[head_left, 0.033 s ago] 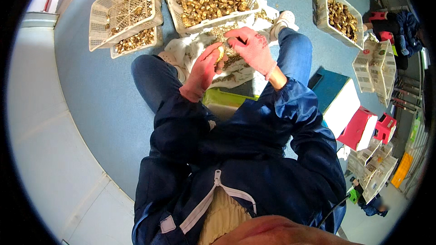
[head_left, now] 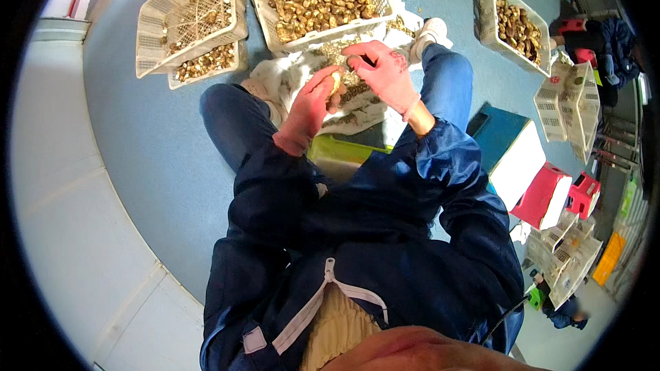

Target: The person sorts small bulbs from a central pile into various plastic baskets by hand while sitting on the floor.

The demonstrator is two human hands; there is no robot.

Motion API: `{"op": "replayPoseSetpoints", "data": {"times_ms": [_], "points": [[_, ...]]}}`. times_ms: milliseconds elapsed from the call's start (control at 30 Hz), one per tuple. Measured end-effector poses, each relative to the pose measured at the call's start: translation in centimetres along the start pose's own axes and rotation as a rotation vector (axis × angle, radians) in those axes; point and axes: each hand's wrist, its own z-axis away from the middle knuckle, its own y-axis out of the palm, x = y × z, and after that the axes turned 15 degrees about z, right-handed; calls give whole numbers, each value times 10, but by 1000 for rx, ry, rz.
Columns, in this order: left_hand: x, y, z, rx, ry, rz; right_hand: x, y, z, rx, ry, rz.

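Observation:
Both my hands wear pink gloves and meet above a littered white cloth between my feet. In my closed left hand (head_left: 309,108) is a small pale yellow piece (head_left: 335,84), held upright between thumb and fingers; its kind is unclear, though it may be a trimmed mushroom. My right hand (head_left: 387,77) is just to the right, thumb and forefinger pinched close to the piece. Something small and dark shows at those fingertips, too small to name. Brown and cream scraps lie on the white cloth (head_left: 353,118) below.
Ahead stands a white crate (head_left: 385,10) full of brown-and-cream, mushroom-like pieces. Stacked crates (head_left: 148,41) are at its left, another filled crate (head_left: 488,27) at far right. A yellow-green tub (head_left: 337,149) sits between my legs. Blue (head_left: 498,130) and red stools (head_left: 540,196) stand right; co-workers sit beyond.

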Motion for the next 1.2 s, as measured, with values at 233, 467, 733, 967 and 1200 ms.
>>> {"op": "replayPoseSetpoints", "data": {"times_ms": [233,467,733,967,1200], "points": [[-2,-4,-1,-70,-114,53,1,0,-5,15,-120,113],[0,-1,-1,-65,-124,99,0,-2,0,23,-75,63],[-4,-5,1,-80,-115,33,0,-6,0,11,-155,81],[0,-3,-3,-75,-112,68,-7,-2,0,-7,-157,125],[-3,-2,-1,-107,-75,-15,-5,-2,-1,-17,-130,131]]}}
